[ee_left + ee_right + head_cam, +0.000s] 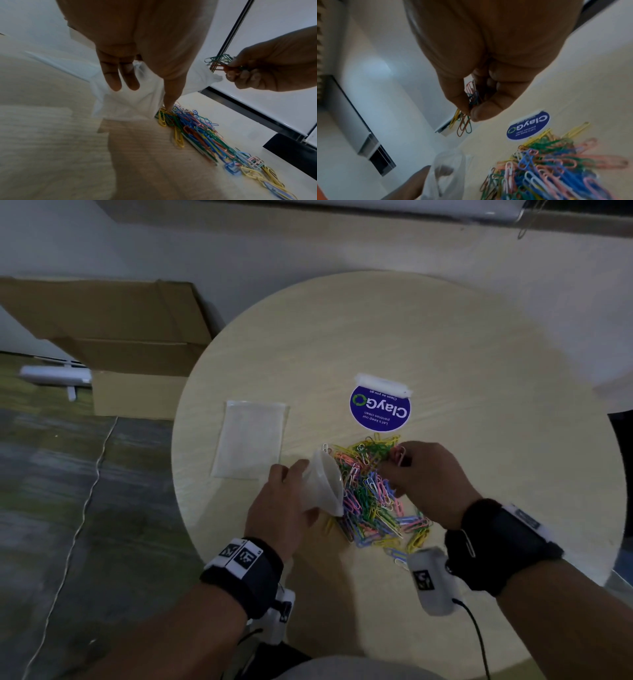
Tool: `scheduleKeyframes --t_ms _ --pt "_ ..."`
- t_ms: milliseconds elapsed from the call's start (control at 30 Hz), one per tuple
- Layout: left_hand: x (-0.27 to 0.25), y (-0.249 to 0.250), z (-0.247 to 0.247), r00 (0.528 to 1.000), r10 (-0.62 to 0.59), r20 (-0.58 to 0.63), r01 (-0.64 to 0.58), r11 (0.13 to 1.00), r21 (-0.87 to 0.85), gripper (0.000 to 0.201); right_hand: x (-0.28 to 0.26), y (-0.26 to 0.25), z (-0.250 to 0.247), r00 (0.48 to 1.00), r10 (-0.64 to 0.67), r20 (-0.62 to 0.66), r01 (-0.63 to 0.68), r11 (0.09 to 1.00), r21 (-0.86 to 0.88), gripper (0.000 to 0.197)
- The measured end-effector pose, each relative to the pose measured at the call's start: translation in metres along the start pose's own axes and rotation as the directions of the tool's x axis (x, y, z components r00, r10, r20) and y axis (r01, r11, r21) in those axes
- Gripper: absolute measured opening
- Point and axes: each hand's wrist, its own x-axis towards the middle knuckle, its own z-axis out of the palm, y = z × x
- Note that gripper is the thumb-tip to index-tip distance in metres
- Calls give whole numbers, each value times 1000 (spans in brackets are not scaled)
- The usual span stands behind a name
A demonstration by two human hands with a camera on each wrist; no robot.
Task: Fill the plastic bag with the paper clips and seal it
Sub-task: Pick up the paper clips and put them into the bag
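Observation:
A heap of coloured paper clips [373,494] [197,129] [556,169] lies on the round pale wooden table [445,344]. My left hand [281,505] [130,75] grips a clear plastic bag [325,484] [130,100] [447,174] at the heap's left edge, its mouth held wide and facing the clips. My right hand [421,477] [267,70] [471,108] hovers above the heap, just right of the bag's mouth, pinching a small bunch of clips [464,121] [219,60] between thumb and fingers.
A second clear bag [251,438] lies flat on the table to the left. A round blue sticker [379,410] [528,127] sits beyond the heap. A cardboard box [113,337] stands on the floor at the left, off the table.

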Motion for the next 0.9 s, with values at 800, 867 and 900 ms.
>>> scheduleKeyframes --t_ms 800,867,900 --pt "0 -2 7 997 76 -29 -80 976 -202 86 11 -18 46 988 20 153 -26 999 41 5" --pt "-1 -5 6 994 105 -25 -107 972 -211 86 7 -23 47 989 -19 149 13 999 37 12" --pt "-2 -7 5 992 121 -30 -125 965 -229 83 6 -26 47 992 -42 115 36 998 50 13"
